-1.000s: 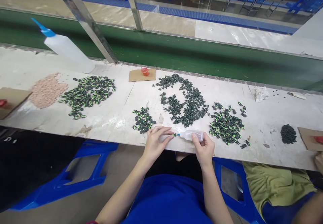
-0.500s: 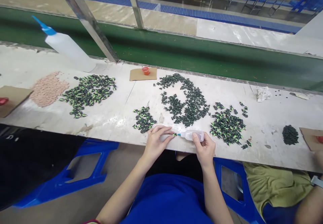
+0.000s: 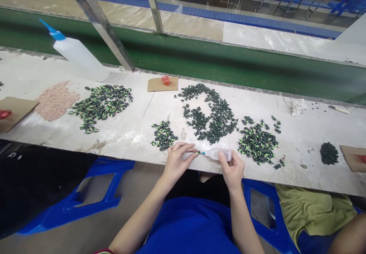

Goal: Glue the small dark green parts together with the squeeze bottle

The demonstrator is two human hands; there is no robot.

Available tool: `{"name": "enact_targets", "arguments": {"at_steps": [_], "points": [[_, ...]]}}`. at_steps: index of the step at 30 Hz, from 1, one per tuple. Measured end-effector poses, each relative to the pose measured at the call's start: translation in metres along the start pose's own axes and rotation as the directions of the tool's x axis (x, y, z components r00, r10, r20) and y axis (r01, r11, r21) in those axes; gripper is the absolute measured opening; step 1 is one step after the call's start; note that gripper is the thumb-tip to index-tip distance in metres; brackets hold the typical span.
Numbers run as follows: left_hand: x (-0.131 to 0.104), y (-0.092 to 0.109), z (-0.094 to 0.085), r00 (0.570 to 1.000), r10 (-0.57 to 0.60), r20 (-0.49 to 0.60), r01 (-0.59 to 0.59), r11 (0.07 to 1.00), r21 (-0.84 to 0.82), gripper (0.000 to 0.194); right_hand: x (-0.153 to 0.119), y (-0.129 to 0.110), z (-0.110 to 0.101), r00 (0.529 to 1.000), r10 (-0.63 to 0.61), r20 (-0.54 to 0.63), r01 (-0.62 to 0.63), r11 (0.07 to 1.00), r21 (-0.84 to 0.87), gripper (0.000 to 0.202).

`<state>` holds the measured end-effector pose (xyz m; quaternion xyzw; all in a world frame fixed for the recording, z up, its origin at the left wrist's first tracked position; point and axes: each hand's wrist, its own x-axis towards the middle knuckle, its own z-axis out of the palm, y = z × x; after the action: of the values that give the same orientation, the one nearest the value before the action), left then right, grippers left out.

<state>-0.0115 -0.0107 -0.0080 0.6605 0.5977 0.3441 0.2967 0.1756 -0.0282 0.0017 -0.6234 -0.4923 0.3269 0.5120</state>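
Observation:
Near the table's front edge my left hand [image 3: 179, 159] pinches a small black-and-green piece [image 3: 198, 153] between its fingertips. Wrapped in my right hand [image 3: 233, 168] is a small clear squeeze bottle [image 3: 219, 154], lying nearly level, its blue nozzle tip at or just beside the piece; whether they touch I cannot tell. A small pile of black-and-green pieces [image 3: 164, 135] lies just beyond my left hand. Beyond the bottle spreads a ring-like pile of small dark pieces [image 3: 219, 122]. To the right of my right hand is another pile of black-and-green pieces [image 3: 258, 144].
A large white bottle with a blue nozzle [image 3: 78, 55] stands at the back left, near a metal post [image 3: 100, 23]. A cardboard piece [image 3: 154, 85] bears a small red cup [image 3: 165, 80]. Pink bits [image 3: 55, 100] lie left. A co-worker's arm [image 3: 347, 237] shows at lower right.
My hands, the piece and the squeeze bottle hold almost the same position. At the right edge, the co-worker's arm has shifted and the hand on the table has left view.

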Motion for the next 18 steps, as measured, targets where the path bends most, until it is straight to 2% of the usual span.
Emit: {"name": "enact_targets", "arguments": {"at_steps": [11, 16, 18], "points": [[0.000, 0.001, -0.001, 1.000, -0.003, 0.000, 0.003, 1.000, -0.020, 0.022, -0.001, -0.001, 0.000, 0.999, 0.016, -0.045, -0.017, 1.000, -0.011, 0.031], [0.000, 0.005, -0.002, 1.000, -0.006, 0.028, 0.006, 1.000, -0.005, 0.022, 0.001, 0.008, -0.008, 0.970, 0.035, -0.239, 0.001, 0.989, 0.147, 0.030], [0.001, 0.008, -0.005, 0.999, -0.011, 0.040, 0.011, 1.000, 0.004, 0.022, 0.003, 0.011, -0.014, 0.960, 0.029, -0.278, 0.025, 0.982, 0.188, 0.032]]}}
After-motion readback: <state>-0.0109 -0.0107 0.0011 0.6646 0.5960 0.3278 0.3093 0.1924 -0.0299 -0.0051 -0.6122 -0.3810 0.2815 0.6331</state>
